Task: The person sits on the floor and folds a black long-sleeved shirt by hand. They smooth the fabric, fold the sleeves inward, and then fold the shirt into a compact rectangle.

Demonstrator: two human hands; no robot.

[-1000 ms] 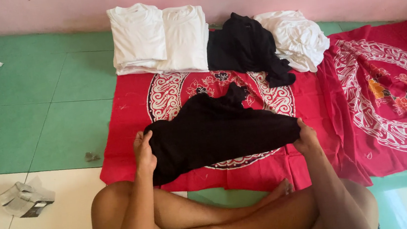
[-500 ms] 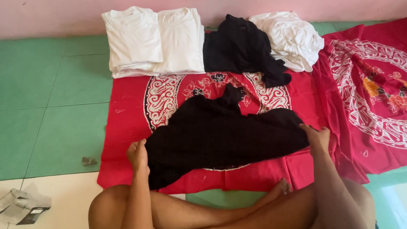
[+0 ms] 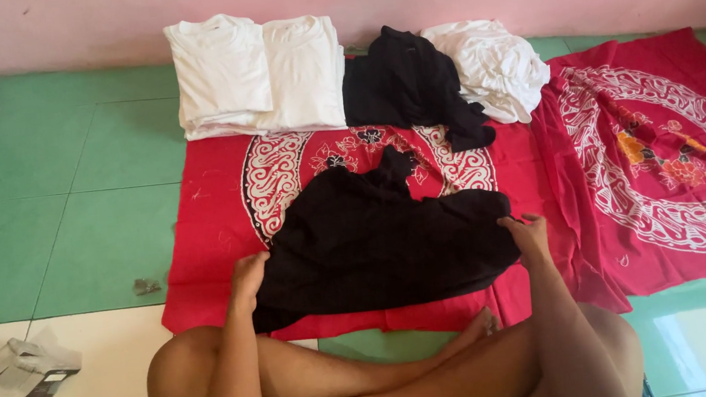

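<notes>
A black garment (image 3: 382,234) lies spread on a red patterned cloth (image 3: 208,212) in front of my crossed legs. My left hand (image 3: 248,278) grips the garment's left edge. My right hand (image 3: 529,232) grips its right edge, where the fabric is bunched. A loose flap of the garment sticks up toward the wall at the top middle.
Two stacks of folded white shirts (image 3: 259,74) lie by the pink wall. Beside them sit a crumpled black garment (image 3: 407,85) and a crumpled white one (image 3: 491,64). A second red patterned cloth (image 3: 668,151) lies at right. A crumpled wrapper (image 3: 28,368) rests on the floor at left.
My right hand has moved rightward and slightly up with the garment's edge, stretching the fabric wider. My left hand stays on the left edge.
</notes>
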